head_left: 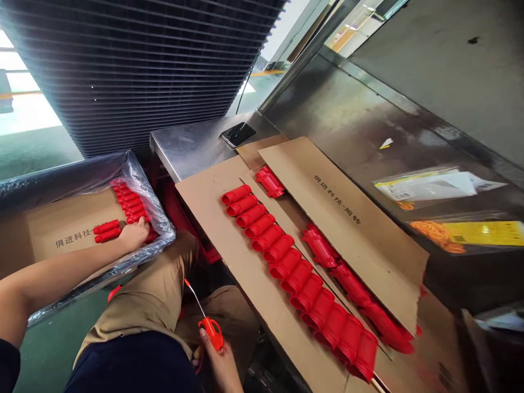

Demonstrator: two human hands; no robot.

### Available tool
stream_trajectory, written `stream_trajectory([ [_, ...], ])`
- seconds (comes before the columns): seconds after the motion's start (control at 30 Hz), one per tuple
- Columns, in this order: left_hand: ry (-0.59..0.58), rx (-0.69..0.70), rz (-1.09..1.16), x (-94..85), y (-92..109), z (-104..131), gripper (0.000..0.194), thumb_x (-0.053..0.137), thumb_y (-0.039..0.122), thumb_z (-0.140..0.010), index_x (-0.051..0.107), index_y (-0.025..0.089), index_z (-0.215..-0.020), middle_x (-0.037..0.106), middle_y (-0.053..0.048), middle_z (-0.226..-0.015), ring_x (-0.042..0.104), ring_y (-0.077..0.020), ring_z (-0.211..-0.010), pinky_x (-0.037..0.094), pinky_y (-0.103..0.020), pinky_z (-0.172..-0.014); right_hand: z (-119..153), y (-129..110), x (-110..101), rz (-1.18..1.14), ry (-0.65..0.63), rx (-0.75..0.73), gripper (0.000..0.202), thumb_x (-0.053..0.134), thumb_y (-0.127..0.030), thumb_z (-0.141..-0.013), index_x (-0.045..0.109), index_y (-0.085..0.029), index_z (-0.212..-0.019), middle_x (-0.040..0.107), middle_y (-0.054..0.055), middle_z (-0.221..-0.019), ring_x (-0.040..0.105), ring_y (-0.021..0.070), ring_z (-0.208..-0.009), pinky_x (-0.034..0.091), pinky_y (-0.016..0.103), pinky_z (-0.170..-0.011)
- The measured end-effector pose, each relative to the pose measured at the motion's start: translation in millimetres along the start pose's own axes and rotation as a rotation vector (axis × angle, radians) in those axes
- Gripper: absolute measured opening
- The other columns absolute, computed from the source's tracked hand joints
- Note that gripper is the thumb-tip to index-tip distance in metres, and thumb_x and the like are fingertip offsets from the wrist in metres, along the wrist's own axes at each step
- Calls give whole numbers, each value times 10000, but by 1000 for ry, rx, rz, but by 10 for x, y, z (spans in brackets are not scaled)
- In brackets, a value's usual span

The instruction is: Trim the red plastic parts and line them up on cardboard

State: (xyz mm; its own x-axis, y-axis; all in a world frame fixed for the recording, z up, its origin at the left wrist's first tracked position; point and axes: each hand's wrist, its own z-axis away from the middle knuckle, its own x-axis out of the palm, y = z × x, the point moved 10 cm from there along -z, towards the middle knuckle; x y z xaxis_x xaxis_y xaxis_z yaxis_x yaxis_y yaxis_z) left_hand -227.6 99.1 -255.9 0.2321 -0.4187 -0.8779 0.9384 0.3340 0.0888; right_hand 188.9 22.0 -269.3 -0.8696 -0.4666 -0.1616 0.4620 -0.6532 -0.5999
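Note:
My left hand (136,234) reaches into a plastic-lined box (158,221). Its fingers are curled around a red plastic tube, mostly hidden by the hand, at the end of a packed row of red tubes (130,204). Two more tubes (107,230) lie just behind that hand on the cardboard bottom. Low in front of my lap, my right hand (219,355) grips a red air blow gun (212,332), its thin metal nozzle pointing up and left. To the right, a slanting line of short red tubes (278,248) lies on a cardboard sheet (241,262).
A folded cardboard flap (344,213) partly covers more red parts (319,245). A phone (238,134) rests on the metal table (192,144). Plastic bags (434,185) and orange bands (434,232) lie at the right. A dark ribbed panel (143,60) stands behind.

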Motion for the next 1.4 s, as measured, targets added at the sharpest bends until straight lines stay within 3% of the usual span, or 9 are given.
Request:
stream_trajectory([
  [0.27, -10, -13, 91, 26, 1, -59, 386, 727, 357, -1029, 671, 180, -1368, 697, -130, -1369, 730, -284, -1118, 645, -496, -922, -71, 122, 9, -16, 9, -4, 765, 721, -994, -620, 559, -250, -688, 601, -4, -464, 670, 245, -433, 498, 304, -459],
  [0.43, 89, 33, 300, -120, -130, 59, 384, 732, 368, -1024, 676, 182, -1354, 701, -126, -1352, 727, -284, -1110, 640, -500, -922, -62, 156, -29, -22, 27, -2, 782, 715, -1008, -593, 561, -247, -684, 625, 2, -482, 667, 238, -425, 504, 304, -460],
  [0.63, 372, 232, 678, -634, -343, 728, 535, 813, 368, -890, 623, 174, -1351, 635, -161, -1374, 653, -336, -1297, 592, -515, -1053, -120, 226, -34, -40, 50, 24, 779, 724, -1000, -582, 565, -245, -689, 617, -8, -477, 646, 213, -419, 511, 294, -465],
  [0.77, 541, 390, 884, -975, -248, 1260, 540, 748, 346, -940, 542, 248, -1430, 615, -153, -1407, 637, -306, -1336, 570, -473, -1094, -137, 196, -20, -28, 33, 20, 743, 730, -969, -632, 595, -242, -709, 629, 2, -497, 646, 218, -429, 502, 299, -465],
  [0.9, 642, 516, 969, -1187, -77, 1501, 538, 767, 280, -937, 561, 301, -1434, 658, -129, -1357, 650, -295, -1296, 544, -479, -1120, -140, 162, -13, -12, 4, 4, 748, 723, -980, -624, 598, -246, -691, 619, 11, -480, 636, 228, -428, 488, 310, -466],
  [1.07, 685, 574, 962, -1281, 0, 1549, 541, 754, 227, -939, 565, 294, -1442, 667, -148, -1349, 659, -312, -1289, 552, -498, -1105, -149, 204, -5, -38, 6, 6, 751, 711, -987, -621, 554, -258, -709, 607, -3, -484, 636, 237, -427, 486, 321, -465],
  [1.23, 671, 556, 855, -1248, -14, 1561, 518, 714, 279, -967, 527, 279, -1450, 660, -156, -1364, 658, -318, -1304, 575, -494, -1085, -157, 245, -16, -49, 27, 16, 767, 725, -993, -585, 569, -254, -717, 607, 3, -488, 651, 244, -459, 474, 313, -455],
  [1.3, 651, 492, 772, -1179, -87, 1447, 518, 711, 306, -968, 522, 263, -1449, 654, -158, -1373, 654, -322, -1305, 570, -508, -1092, -155, 248, -25, -54, 39, 16, 785, 714, -1008, -573, 574, -252, -731, 600, 0, -487, 647, 241, -452, 469, 310, -449],
  [1.4, 601, 300, 603, -971, -296, 1065, 530, 754, 318, -941, 563, 195, -1420, 651, -174, -1358, 648, -349, -1275, 543, -583, -1107, -153, 245, -22, -57, 40, 16, 788, 722, -1005, -565, 564, -249, -724, 611, 1, -497, 646, 231, -430, 474, 306, -453],
])
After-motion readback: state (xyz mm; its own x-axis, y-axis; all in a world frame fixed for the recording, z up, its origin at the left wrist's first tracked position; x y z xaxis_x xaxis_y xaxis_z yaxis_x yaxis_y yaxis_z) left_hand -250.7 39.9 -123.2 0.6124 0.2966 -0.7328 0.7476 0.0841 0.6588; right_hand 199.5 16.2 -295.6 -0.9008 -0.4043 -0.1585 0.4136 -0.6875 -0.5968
